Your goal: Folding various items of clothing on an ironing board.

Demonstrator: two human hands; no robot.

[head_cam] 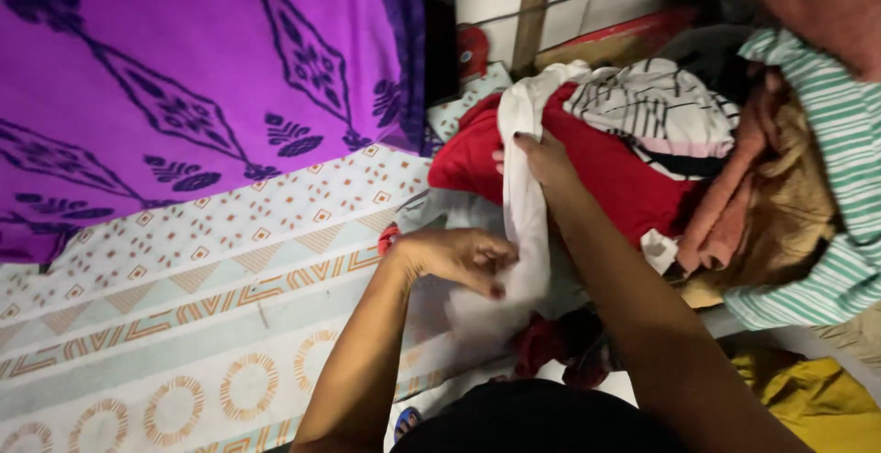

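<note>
A white cloth (525, 223) is pinched shut in the left hand (456, 257) and pinned smooth by the right hand (543, 161) against the red garment (624, 178).

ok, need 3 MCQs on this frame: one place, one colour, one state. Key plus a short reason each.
1. Where does the purple patterned cloth lie?
A. upper left
B. lower right
C. under the pile of clothes

2. What colour is the garment directly under the right hand?
A. yellow
B. red
C. black

3. What is the state of the white cloth?
A. lying flat, untouched
B. held by both hands
C. held by the left hand only

Key:
1 A, it fills the upper left of the view, beside the patterned sheet.
2 B, the red garment lies beneath that hand in the pile.
3 B, the left hand pinches its lower part while the right hand's grip is on the strip higher up.
</note>
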